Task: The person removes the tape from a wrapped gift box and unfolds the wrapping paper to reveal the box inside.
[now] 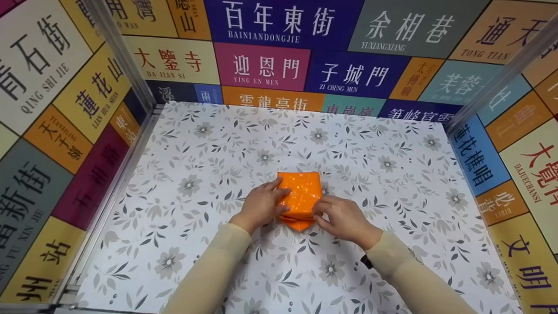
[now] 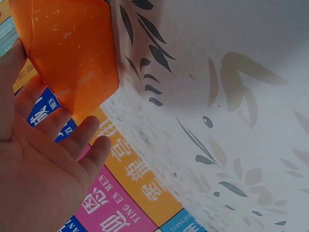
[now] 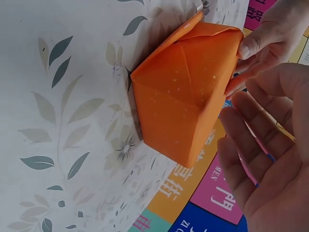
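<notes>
An orange paper package (image 1: pixel 301 192) with pale speckles sits on the patterned surface, box-shaped, with folded paper forming a pointed flap at its near end. At its left side my left hand (image 1: pixel 261 205) holds the near left corner, the thumb on the near end and a finger over the top. My right hand (image 1: pixel 346 218) is at the near right corner, fingers loosely bent; in the right wrist view the right hand (image 3: pixel 270 140) lies beside the package (image 3: pixel 174 92), palm showing. Whether its fingertips touch the paper, I cannot tell. The left wrist view shows the package (image 2: pixel 72 48) above the left hand's spread fingers.
White floral paper (image 1: pixel 192 226) covers the work surface. Panels with colourful street-name signs (image 1: pixel 261 65) stand at the back and both sides. Metal posts (image 1: pixel 126 56) mark the back corners. A dark band (image 1: pixel 366 261) shows at the right sleeve.
</notes>
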`<state>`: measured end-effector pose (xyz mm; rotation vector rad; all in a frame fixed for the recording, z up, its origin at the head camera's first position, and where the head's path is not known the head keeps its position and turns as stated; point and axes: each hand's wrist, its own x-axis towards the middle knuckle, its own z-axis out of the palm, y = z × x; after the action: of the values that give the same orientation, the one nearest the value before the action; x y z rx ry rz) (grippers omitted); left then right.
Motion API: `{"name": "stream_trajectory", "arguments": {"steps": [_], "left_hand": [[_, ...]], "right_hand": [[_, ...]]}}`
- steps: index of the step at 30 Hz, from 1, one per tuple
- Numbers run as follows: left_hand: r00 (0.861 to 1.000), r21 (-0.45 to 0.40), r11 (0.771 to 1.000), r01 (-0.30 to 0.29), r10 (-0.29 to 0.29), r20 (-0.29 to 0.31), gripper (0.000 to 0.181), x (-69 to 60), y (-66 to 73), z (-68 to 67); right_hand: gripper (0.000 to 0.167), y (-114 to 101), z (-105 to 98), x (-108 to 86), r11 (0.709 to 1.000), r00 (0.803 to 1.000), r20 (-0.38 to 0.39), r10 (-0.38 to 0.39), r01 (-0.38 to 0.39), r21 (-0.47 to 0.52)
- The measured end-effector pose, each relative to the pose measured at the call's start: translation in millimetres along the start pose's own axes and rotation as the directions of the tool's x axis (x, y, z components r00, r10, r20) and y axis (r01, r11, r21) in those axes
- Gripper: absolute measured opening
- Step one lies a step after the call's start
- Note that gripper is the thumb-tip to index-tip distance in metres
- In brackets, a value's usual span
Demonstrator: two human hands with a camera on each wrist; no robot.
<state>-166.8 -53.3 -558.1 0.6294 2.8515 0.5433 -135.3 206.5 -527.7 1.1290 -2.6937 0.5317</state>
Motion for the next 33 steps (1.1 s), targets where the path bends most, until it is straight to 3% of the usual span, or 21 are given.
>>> {"name": "stream_trajectory", "arguments": {"steps": [5, 9, 12, 18, 23, 33], "left_hand": [[1.000, -0.008, 1.000, 0.005, -0.005, -0.002, 0.057, -0.1, 0.6, 0.3], [1.000, 0.005, 1.000, 0.004, -0.004, 0.004, 0.056, -0.7, 1.0, -0.3], [1.000, -0.004, 1.000, -0.006, 0.007, 0.009, 0.055, -0.1, 1.4, -2.0], [0.999, -0.085, 0.996, -0.035, 0.032, -0.035, 0.046, 4.8, 1.1, -5.9], [0.998, -0.142, 0.990, -0.001, -0.009, -0.064, 0.054, 10.6, -1.0, -7.6], [0.995, -0.108, 0.994, -0.027, 0.017, -0.098, 0.051, 24.1, -2.4, -8.0]], "right_hand": [[0.019, 1.6, 5.7, -1.6, 0.986, 0.988, -0.023, 0.152, -0.154, -0.059], [0.037, -3.2, 16.8, -1.9, 0.943, 0.948, -0.021, 0.317, -0.317, -0.098], [0.046, -8.5, 25.9, -2.1, 0.920, 0.926, 0.011, 0.377, -0.373, -0.118], [0.044, -10.7, 34.5, -2.1, 0.915, 0.922, 0.001, 0.387, -0.383, -0.124], [0.045, -8.6, 35.7, -2.1, 0.931, 0.936, -0.006, 0.351, -0.350, -0.106], [0.043, -8.1, 36.2, -4.6, 0.938, 0.946, -0.025, 0.322, -0.323, -0.126]]}}
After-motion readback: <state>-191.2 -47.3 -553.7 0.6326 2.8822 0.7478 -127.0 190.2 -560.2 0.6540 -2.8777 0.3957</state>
